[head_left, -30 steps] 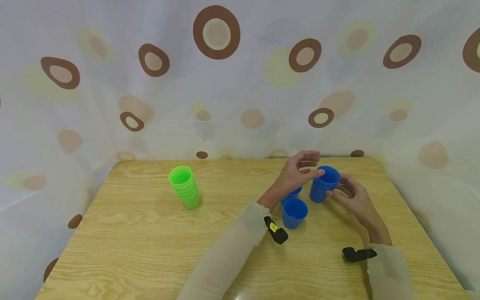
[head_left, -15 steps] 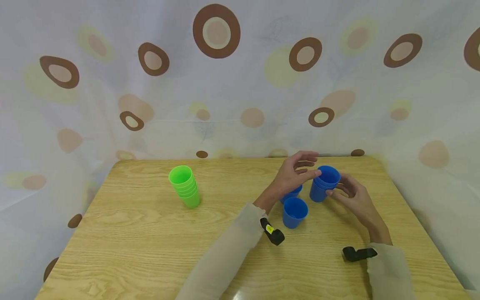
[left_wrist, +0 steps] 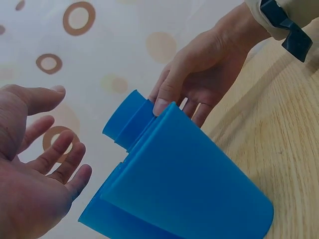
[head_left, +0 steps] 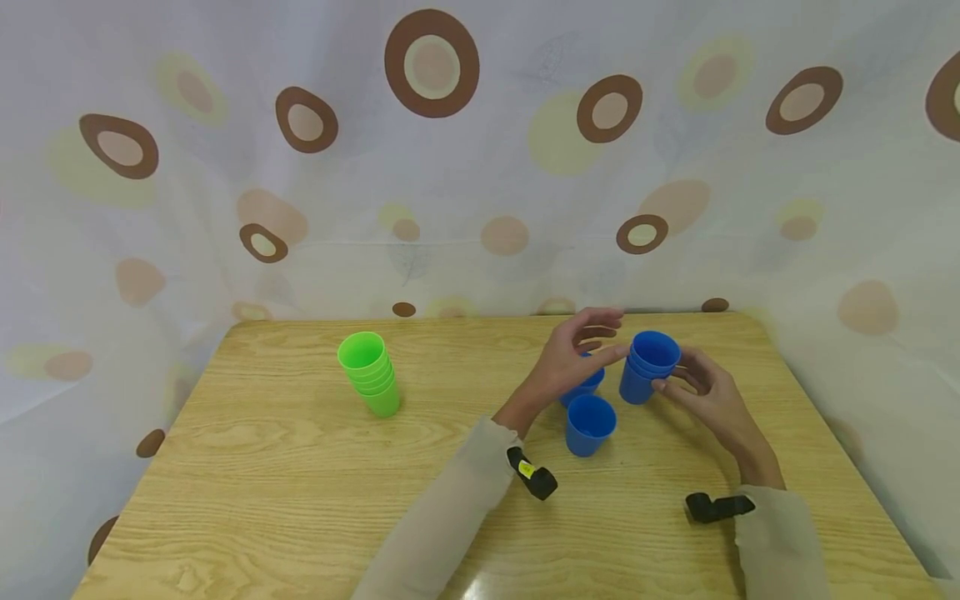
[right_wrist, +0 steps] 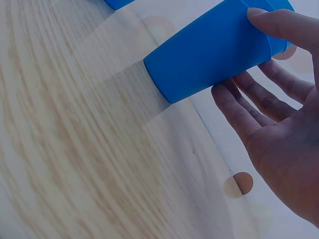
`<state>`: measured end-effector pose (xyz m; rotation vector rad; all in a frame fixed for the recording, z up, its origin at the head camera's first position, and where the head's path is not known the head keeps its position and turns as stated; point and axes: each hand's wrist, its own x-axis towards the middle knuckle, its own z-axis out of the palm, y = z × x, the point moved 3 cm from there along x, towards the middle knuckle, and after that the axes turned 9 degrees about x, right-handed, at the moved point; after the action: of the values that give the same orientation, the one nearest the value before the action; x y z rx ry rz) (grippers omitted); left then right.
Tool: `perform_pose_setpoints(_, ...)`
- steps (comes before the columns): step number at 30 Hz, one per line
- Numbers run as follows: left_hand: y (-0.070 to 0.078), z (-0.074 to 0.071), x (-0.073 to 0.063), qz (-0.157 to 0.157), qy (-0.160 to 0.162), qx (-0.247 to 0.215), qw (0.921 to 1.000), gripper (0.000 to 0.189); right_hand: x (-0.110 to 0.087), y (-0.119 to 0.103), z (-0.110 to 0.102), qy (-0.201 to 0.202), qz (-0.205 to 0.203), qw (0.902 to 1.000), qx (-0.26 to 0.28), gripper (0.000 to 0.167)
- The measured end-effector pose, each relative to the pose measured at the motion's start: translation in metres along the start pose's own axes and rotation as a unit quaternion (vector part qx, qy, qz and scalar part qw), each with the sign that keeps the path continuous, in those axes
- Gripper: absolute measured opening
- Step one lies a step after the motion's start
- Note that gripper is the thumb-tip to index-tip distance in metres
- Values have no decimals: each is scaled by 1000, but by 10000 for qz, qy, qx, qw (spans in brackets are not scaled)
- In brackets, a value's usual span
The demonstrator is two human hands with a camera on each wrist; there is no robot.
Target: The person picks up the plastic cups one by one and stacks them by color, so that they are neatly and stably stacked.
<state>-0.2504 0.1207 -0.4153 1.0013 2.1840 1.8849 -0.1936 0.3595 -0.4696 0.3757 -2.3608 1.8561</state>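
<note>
My right hand [head_left: 711, 402] grips a short stack of nested blue cups [head_left: 637, 389] that stands upright on the table. In the right wrist view, its thumb and fingers lie on opposite sides of the stack [right_wrist: 214, 55]. Just left of that stack my left hand [head_left: 564, 358] hangs with loosely bent fingers and holds nothing; the left wrist view shows it apart from the cups. Below and beside it are a blue cup [head_left: 589, 435] at the front and another blue cup [head_left: 588, 388] behind, partly hidden by the left hand.
A stack of several green cups [head_left: 381, 400] stands on the left half of the wooden table [head_left: 300, 500]. A patterned curtain [head_left: 495, 183] closes off the back and both sides.
My left hand has drawn away from the blue stack, moving left and slightly toward me. My right hand and the cups have kept their places.
</note>
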Motion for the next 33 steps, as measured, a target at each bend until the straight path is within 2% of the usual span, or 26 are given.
perform_pose_setpoints(14, -5, -14, -18, 237, 152, 137, 9995, 46, 0, -1, 0, 29, -35, 10000, -14, 56)
perform_pose_setpoints(24, -18, -29, -34, 77, 374, 151, 9992, 47, 1, 1, 1, 20, 0, 10000, -50, 56)
perform_pose_setpoints(33, -31, -30, -44, -103, 525, 129, 9985, 48, 0, -2, 1, 18, -18, 10000, 76, 56)
